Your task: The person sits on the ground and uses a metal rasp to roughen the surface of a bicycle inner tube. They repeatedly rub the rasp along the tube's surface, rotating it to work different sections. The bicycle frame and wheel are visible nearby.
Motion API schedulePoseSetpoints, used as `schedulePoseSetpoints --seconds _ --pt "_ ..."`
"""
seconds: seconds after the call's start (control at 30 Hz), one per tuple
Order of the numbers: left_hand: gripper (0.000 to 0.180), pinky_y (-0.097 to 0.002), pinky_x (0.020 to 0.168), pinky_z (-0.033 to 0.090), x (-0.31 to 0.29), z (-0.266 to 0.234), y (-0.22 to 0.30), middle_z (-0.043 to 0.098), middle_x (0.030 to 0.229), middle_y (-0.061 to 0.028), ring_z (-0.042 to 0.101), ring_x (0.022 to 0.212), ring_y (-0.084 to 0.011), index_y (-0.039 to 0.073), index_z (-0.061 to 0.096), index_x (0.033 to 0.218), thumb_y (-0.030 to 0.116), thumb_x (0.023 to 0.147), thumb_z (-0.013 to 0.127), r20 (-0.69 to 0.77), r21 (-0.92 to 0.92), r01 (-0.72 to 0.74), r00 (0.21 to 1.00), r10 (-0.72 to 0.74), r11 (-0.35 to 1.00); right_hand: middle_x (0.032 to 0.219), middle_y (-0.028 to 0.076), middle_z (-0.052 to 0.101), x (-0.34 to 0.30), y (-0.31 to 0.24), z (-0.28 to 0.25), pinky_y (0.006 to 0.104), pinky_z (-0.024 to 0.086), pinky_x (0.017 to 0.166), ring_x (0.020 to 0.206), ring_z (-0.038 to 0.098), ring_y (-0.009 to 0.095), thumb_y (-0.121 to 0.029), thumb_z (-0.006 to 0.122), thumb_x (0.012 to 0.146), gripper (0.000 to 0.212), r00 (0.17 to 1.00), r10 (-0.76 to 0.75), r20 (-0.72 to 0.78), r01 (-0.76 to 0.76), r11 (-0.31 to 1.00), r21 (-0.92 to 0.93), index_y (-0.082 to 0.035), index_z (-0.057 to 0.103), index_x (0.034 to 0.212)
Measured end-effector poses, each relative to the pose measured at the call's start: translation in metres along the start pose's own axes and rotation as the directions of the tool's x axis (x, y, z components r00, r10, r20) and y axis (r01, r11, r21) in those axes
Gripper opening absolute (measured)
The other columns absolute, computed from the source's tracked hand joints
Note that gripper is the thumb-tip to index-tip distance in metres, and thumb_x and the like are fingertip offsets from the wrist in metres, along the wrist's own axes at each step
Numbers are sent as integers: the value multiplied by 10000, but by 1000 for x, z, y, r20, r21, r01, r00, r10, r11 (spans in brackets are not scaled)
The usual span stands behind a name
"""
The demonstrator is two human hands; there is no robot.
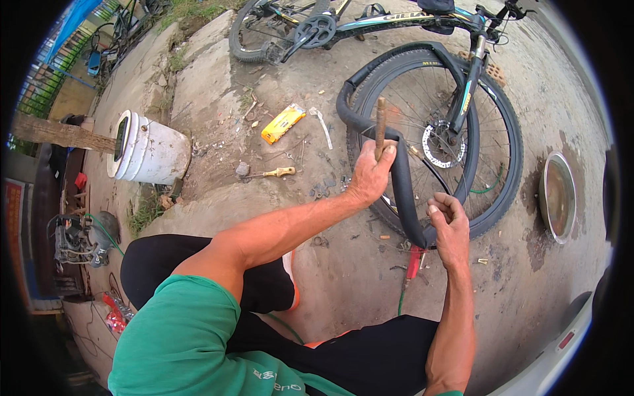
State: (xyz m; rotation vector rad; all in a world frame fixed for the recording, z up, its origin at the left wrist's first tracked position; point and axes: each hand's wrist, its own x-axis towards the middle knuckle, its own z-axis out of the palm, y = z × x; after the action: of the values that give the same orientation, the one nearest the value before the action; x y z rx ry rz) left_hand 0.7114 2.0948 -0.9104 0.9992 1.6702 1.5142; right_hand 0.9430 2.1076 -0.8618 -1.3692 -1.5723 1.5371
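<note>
One broad stretch of worn, gritty concrete [515, 284] fills the yard, cracked and weedy toward the upper left, with a dark wet patch around a metal basin [559, 198] at the right. A white bucket [155, 155] stands at the left with a wooden pole [72, 136] at its mouth; beyond it are a green fence [43, 86] and a compressor [82, 241]. Part of a white vehicle [555, 350] enters at the lower right.

Lettering marks the bike frame [396, 26], the yellow packet [284, 123], the tyre [512, 158] and the green shirt [175, 330].

Counted out: one bike, two wheels, one packet, one white strip [323, 125] just beside it, one screwdriver [279, 172] with a yellowish handle, and one red tool [413, 263] on a green hose [401, 302]. One black tube [404, 191] loops over the front wheel, its lower bend near the red tool.

Two bare hands are at the tube. The left hand [373, 173] is closed around one brown stick [381, 122], held upright, with the tube against its fingers. The right hand [451, 228] is just right of the tube, fingers curled toward the thumb; I cannot tell whether it pinches anything.
</note>
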Motion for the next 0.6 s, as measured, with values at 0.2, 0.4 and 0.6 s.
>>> schedulePoseSetpoints --seconds 0.2,0.4,0.6 --pt "460 -355 939 495 -16 0 10 591 1174 -117 600 1018 -191 -20 608 1332 366 1090 544 68 106 -77 995 70 991 1261 202 700 3 13 12 382 544 1025 1160 692 259 -179 718 944 561 1000 -13 26 18 978 -208 66 552 1420" --pt "509 -407 1065 445 -20 4 12 537 1296 -197 571 1191 -313 -59 574 1372 362 1091 517 140 135 -182 977 163 974 1252 209 706 4 22 20 390 538 1013 1140 695 264 -174 741 913 587 999 -3 52 15 974 -227 58 553 1419" --pt "557 -469 1151 381 -30 15 20 506 1367 -246 502 1318 -396 -75 532 1406 381 1087 508 228 137 -281 942 246 950 1181 206 719 5 11 23 392 540 966 1097 700 270 -222 769 900 601 1000 16 18 -10 950 -312 26 566 1408"
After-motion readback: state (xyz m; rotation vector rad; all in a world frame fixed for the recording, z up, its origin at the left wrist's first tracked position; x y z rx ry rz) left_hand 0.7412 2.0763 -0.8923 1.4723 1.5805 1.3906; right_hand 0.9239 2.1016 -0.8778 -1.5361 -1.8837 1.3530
